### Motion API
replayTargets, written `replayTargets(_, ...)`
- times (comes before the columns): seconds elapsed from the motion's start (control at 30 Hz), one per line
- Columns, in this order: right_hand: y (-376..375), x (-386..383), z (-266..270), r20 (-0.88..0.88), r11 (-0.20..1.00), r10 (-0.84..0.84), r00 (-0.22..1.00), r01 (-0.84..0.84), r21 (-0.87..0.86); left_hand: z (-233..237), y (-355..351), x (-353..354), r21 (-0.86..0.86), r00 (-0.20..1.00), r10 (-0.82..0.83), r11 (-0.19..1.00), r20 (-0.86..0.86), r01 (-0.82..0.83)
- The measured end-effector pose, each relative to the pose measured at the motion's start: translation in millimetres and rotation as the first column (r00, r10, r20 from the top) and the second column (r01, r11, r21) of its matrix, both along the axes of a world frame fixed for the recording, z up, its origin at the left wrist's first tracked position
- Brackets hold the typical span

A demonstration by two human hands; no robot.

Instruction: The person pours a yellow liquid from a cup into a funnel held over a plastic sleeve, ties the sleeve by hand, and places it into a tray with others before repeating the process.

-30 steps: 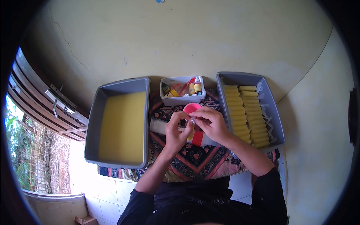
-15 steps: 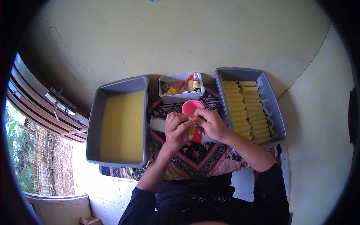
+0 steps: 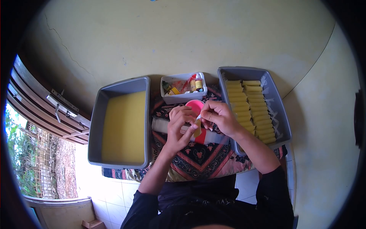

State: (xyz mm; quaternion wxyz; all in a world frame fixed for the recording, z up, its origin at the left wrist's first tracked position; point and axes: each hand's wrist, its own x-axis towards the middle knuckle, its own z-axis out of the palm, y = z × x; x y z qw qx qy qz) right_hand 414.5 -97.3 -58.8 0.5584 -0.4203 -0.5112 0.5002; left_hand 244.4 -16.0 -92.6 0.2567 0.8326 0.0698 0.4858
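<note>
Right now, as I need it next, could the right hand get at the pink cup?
Probably yes: the right hand is near the pink cup, its far rim uncovered, but the fingers are occupied with the yellow roll.

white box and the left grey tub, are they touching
Apart. The head view shows a gap between the white box and the left grey tub, with patterned cloth visible in it.

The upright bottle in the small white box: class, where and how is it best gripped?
Probably by its white top, pinched from above. The bottle stands roughly upright with its narrow top uppermost, while the walls of the white box and the clutter beside it hinder a grip from the side. Its base is hidden, so whether it lifts freely is unclear.
</note>
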Motion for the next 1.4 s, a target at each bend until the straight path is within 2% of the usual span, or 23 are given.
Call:
replayTargets(0.07,1,-1,0,0.019,0.999,-0.02,1.0,0.019,0.044,-2,-4,3,-0.172,0.993,-0.046,0.983,0.111,0.065)
replayTargets(0.23,2,-1,-3,-0.096,0.987,-0.054,0.994,0.068,0.146,7,-13,5,-0.22,0.991,-0.025,0.974,0.128,0.053)
replayTargets(0.4,2,-8,-5,-0.104,0.975,-0.059,0.993,0.08,0.207,10,-12,5,-0.253,0.992,-0.017,0.966,0.121,0.048)
replayTargets(0.47,3,-9,-5,-0.122,0.971,-0.036,0.992,0.063,0.232,10,-10,6,-0.329,0.983,-0.029,0.94,0.18,0.088)
replayTargets(0.6,2,-8,-9,0.025,0.985,-0.06,0.998,0.055,0.166,11,-6,3,-0.376,0.974,-0.129,0.906,0.187,0.192)
replayTargets(0.67,5,-7,-14,0.083,0.987,-0.06,0.995,0.046,0.152,9,-4,3,-0.451,0.955,-0.204,0.847,0.214,0.282)
replayTargets(0.73,8,-6,-15,0.199,0.891,-0.15,0.969,0.045,0.452,11,-2,4,-0.446,0.955,-0.231,0.846,0.188,0.293)
replayTargets(0.8,2,-10,-9,0.157,0.895,-0.177,0.972,0.093,0.435,10,-3,4,-0.44,0.953,-0.256,0.846,0.163,0.302)
replayTargets(0.87,0,-13,-6,0.118,0.898,-0.205,0.972,0.138,0.417,10,-4,6,-0.468,0.968,-0.209,0.847,0.141,0.251)
replayTargets(0.9,0,-14,-6,0.015,0.907,-0.21,0.978,0.19,0.376,11,-4,7,-0.469,0.968,-0.209,0.847,0.142,0.252)
replayTargets(0.93,0,-14,-6,-0.088,0.915,-0.218,0.972,0.235,0.328,14,-4,9,-0.334,0.988,-0.137,0.93,0.074,0.154)
replayTargets(0.97,-1,-12,-7,-0.085,0.916,-0.217,0.973,0.233,0.327,16,-5,9,-0.186,0.998,-0.053,0.981,0.018,0.055)
replayTargets(1.03,-3,-5,-9,-0.215,0.953,-0.21,0.954,0.248,0.172,20,-11,14,-0.143,1.0,-0.027,0.989,-0.003,0.027)
replayTargets(1.07,-3,-7,-8,-0.212,0.954,-0.209,0.955,0.247,0.171,20,-14,16,-0.099,1.0,-0.002,0.995,-0.026,-0.001)
replayTargets(1.17,-4,-11,-6,-0.255,0.935,-0.221,0.941,0.279,0.219,15,-18,20,-0.107,0.998,0.061,0.992,-0.01,-0.061)
replayTargets(1.23,-4,-9,-6,-0.195,0.944,-0.197,0.961,0.24,0.227,16,-18,22,-0.109,0.996,0.088,0.99,0.001,-0.088)
replayTargets(1.33,-10,-12,3,-0.256,0.961,-0.143,0.956,0.195,0.195,24,-19,23,-0.115,0.995,0.103,0.988,0.011,-0.101)
replayTargets(1.4,-11,-13,3,-0.265,0.955,-0.154,0.952,0.212,0.206,27,-19,23,-0.02,0.994,0.11,0.994,0.009,-0.11)
